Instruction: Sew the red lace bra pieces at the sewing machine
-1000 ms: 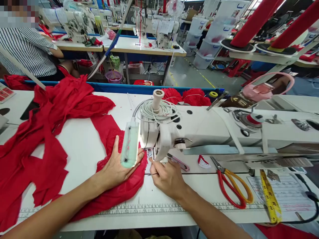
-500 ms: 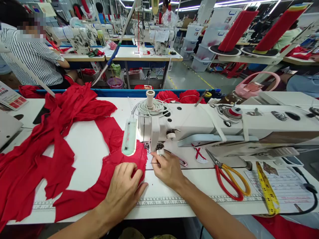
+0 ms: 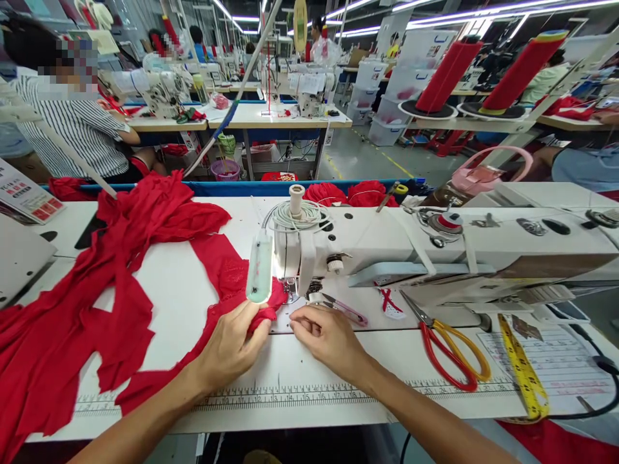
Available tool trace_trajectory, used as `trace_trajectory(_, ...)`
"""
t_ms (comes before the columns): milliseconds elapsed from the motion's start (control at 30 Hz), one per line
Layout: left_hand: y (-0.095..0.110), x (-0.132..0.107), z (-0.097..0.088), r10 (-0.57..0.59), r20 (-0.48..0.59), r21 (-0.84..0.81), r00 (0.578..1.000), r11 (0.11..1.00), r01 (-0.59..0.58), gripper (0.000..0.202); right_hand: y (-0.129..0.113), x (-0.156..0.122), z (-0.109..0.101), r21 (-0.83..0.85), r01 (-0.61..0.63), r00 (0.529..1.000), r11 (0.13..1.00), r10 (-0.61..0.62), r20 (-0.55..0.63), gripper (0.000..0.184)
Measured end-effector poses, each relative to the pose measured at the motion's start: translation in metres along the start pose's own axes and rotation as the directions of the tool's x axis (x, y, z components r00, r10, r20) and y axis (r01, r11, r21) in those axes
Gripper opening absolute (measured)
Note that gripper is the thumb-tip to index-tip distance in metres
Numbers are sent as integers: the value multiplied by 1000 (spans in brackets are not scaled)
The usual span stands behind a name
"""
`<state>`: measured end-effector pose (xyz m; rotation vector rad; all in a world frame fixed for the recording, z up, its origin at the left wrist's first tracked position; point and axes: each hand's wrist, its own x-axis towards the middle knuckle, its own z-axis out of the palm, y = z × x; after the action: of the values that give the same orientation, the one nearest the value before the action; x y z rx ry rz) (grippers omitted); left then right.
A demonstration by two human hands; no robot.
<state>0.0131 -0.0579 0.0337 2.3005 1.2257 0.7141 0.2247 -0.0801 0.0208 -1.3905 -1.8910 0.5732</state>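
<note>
The left hand (image 3: 232,345) is curled around a bunched fold of the red lace fabric (image 3: 220,283), fingers and thumb pinching the gathered edge just in front of the sewing machine (image 3: 387,241). That fabric runs from the needle area back and leftward across the white table (image 3: 169,290), joining a larger heap of red cloth (image 3: 72,309) that spreads to the table's left end. The right hand (image 3: 329,335) rests on the table just right of the fabric, fingers drawn together with the tips pointing toward the presser foot (image 3: 291,291); whether it pinches a thread or anything else cannot be told. The two hands lie close together, not touching. A small lamp (image 3: 260,269) hangs from the machine head directly above the left hand's fingertips. To the right of the right hand lie thread snips (image 3: 345,309), red-and-yellow-handled scissors (image 3: 447,351) and a yellow tape measure (image 3: 522,364).
</note>
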Motion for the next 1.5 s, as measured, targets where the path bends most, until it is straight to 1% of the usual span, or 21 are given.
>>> trace_trajectory(67,1,2,-1,-83,-11,-26,996,996,83,8,-2,2,3,74,-40,999,996,39,18,12)
trace_trajectory(133,1,4,-1,-136,-23,-29,990,990,136,12,-3,6,8,82,-58,998,995,57,16,12)
trace_trajectory(233,0,6,-2,-189,-24,-46,982,981,188,16,-3,12,15,14,-52,999,999,52,-14,14)
trace_trajectory(333,0,7,-3,-191,-21,-34,981,981,190,18,-3,18,19,-42,-32,998,999,31,-47,16)
trace_trajectory(400,0,7,-3,-157,-18,-10,988,988,156,19,-4,21,20,-52,-16,999,999,13,-49,16)
trace_trajectory(467,-1,7,-3,-95,-20,21,995,995,96,17,-5,23,20,-78,19,999,997,-23,-44,16)
trace_trajectory(533,-3,7,-3,-25,-24,67,999,997,27,12,-5,23,21,-125,63,997,990,-68,-41,15)
trace_trajectory(600,-5,7,-2,32,-37,119,999,992,-28,13,-3,22,21,-184,108,992,977,-117,-42,13)
trace_trajectory(667,-6,7,0,79,-74,174,994,983,-66,13,0,20,22,-251,152,985,956,-168,-44,12)
trace_trajectory(733,-5,7,2,172,-115,261,978,955,-138,17,4,19,24,-333,197,973,922,-226,-50,13)
trace_trajectory(800,-3,7,4,308,-135,376,942,895,-238,26,9,18,24,-419,243,957,875,-287,-46,16)
trace_trajectory(867,1,6,6,416,-112,469,902,823,-321,30,13,16,24,-491,289,938,822,-345,-26,22)
trace_trajectory(900,3,6,7,445,-97,495,890,797,-345,31,15,15,23,-519,309,930,797,-368,-12,25)
trace_trajectory(967,5,5,10,468,-60,527,882,765,-370,31,18,11,18,-562,329,918,759,-396,3,29)
trace_trajectory(1033,5,4,13,475,-45,552,879,745,-375,30,22,4,12,-589,332,914,737,-407,6,28)
trace_trajectory(1133,-1,2,20,503,-48,549,863,735,-398,27,26,-7,2,-606,325,913,726,-408,1,26)
trace_trajectory(1200,-5,1,23,511,-26,515,859,744,-426,25,26,-15,-2,-606,317,915,730,-403,-6,28)
trace_trajectory(1267,-8,0,25,483,10,475,875,768,-430,23,26,-21,-4,-599,311,917,738,-398,-14,28)
trace_trajectory(1367,-8,-1,23,416,56,422,908,814,-399,18,27,-26,-1,-572,305,922,762,-387,-24,26)
trace_trajectory(1500,-7,1,20,360,96,365,928,854,-369,19,31,-25,3,-523,294,930,800,-366,-36,26)
